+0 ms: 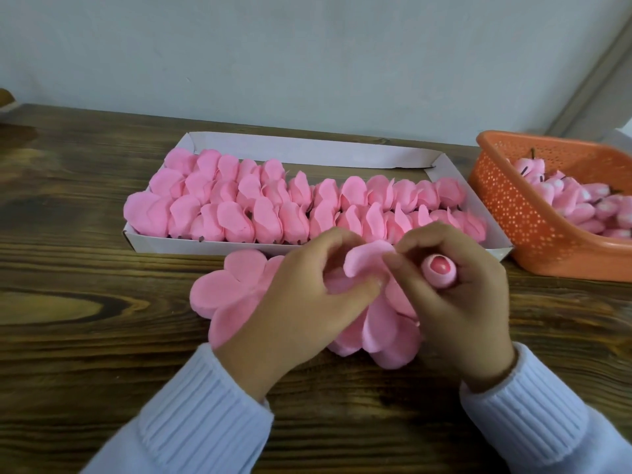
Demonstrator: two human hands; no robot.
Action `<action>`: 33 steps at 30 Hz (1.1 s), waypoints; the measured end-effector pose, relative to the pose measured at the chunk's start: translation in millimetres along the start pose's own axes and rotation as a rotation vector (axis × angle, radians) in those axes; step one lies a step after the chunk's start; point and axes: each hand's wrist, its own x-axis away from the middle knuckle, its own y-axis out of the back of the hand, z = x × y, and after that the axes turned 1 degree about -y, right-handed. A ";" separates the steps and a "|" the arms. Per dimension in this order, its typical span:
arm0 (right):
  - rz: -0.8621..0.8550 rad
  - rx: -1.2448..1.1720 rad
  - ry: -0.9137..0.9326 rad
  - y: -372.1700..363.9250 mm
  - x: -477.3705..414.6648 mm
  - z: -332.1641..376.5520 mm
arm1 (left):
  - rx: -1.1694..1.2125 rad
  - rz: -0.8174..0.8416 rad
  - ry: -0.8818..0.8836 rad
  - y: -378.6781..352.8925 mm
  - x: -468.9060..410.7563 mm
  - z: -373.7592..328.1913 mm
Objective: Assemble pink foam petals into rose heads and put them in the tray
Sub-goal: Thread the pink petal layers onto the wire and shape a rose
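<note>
Dark wood-grain table (pixel 85 336), pale wall (pixel 307 46) behind. White cardboard tray (pixel 307 148) lies across the middle of the table, most of it packed with rows of pink rose heads (pixel 239 213); the far strip shows the white floor of the tray. Orange basket (pixel 519 217) just right of the tray, touching or nearly so (cannot tell which), holding a heap of pink buds (pixel 581 206), some with dark stems showing.

In front of the tray: a loose pile of flat pink petals (pixel 225 285) on the table, partly under both hands.

Left hand (pixel 294 302) — thumb and forefinger curled, pinching the edge of one curled petal (pixel 366 261) raised above the pile.

Right hand (pixel 458 302) — fingertips meet the same petal at its right edge, while the other fingers curl round a single bud (pixel 438 268), its rounded pink tip facing the camera. Bud sits just right of the raised petal.

White ribbed sleeves (pixel 191 415) cover both wrists.
</note>
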 end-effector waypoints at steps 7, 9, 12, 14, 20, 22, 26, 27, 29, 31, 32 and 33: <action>-0.067 -0.092 -0.078 -3.7 1.3 0.6 | 0.176 -0.014 0.163 -5.3 -0.6 1.2; -0.134 -0.191 -0.230 -3.9 -1.5 -1.1 | 0.221 -0.105 0.198 -3.8 -2.4 3.0; -0.209 -0.552 -0.540 -1.7 -6.4 -3.9 | 0.265 -0.250 0.220 -0.3 -4.2 2.8; -0.206 -0.719 -0.638 -0.3 -8.7 -6.3 | 0.271 -0.298 0.250 0.2 -4.4 3.1; -0.302 -0.825 -0.591 -2.5 -8.0 -3.6 | 0.356 -0.307 0.360 -1.5 -4.1 0.0; -0.322 -0.844 -0.605 -2.7 -8.3 -2.7 | 0.456 -0.289 0.371 -1.0 -5.2 3.1; -0.229 -0.958 -0.751 -2.0 -10.4 -4.5 | 0.651 -0.228 0.407 0.4 -6.8 6.7; -0.216 -1.035 -0.807 -2.1 -11.7 -5.2 | 0.663 -0.219 0.418 -0.2 -7.2 6.6; -0.210 -1.148 -0.870 -2.2 -13.1 -7.1 | 0.684 -0.225 0.435 -1.1 -7.5 6.2; -0.186 -1.135 -0.836 -3.2 -12.0 -8.1 | 0.681 -0.244 0.454 -1.8 -7.1 3.6; -0.176 -1.103 -0.794 -4.2 -10.9 -8.0 | 0.676 -0.249 0.459 -2.1 -6.6 2.6; -0.168 -1.067 -0.747 -5.3 -9.4 -7.1 | 0.671 -0.251 0.464 -2.3 -6.1 1.8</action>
